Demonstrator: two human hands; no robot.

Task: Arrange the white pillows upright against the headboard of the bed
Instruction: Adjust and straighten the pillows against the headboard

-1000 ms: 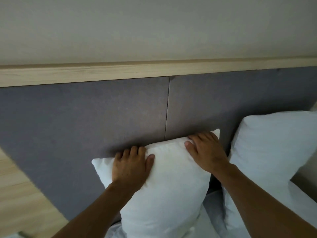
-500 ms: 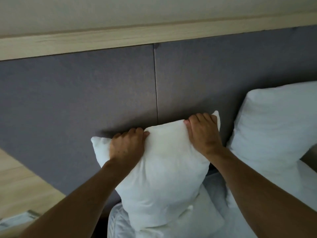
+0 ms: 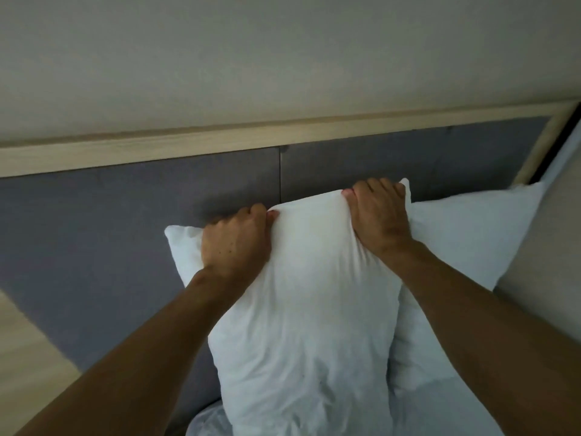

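A white pillow (image 3: 311, 309) stands upright in front of the grey padded headboard (image 3: 110, 234). My left hand (image 3: 237, 243) grips its top edge near the left corner, fingers curled over the back. My right hand (image 3: 379, 215) grips the top edge near the right corner. The fabric bunches between the two hands. A second white pillow (image 3: 465, 243) leans against the headboard to the right, partly behind the first and my right forearm.
A light wooden rail (image 3: 283, 133) caps the headboard, with a pale wall above. A wooden surface (image 3: 28, 357) lies at the lower left. White bedding (image 3: 440, 410) shows at the bottom. A beige surface (image 3: 553, 247) borders the right.
Both hands went from resting flat on the pillow's top to gripping it, and the pillow has risen and moved right, closer to the second pillow. The view has tilted upward.
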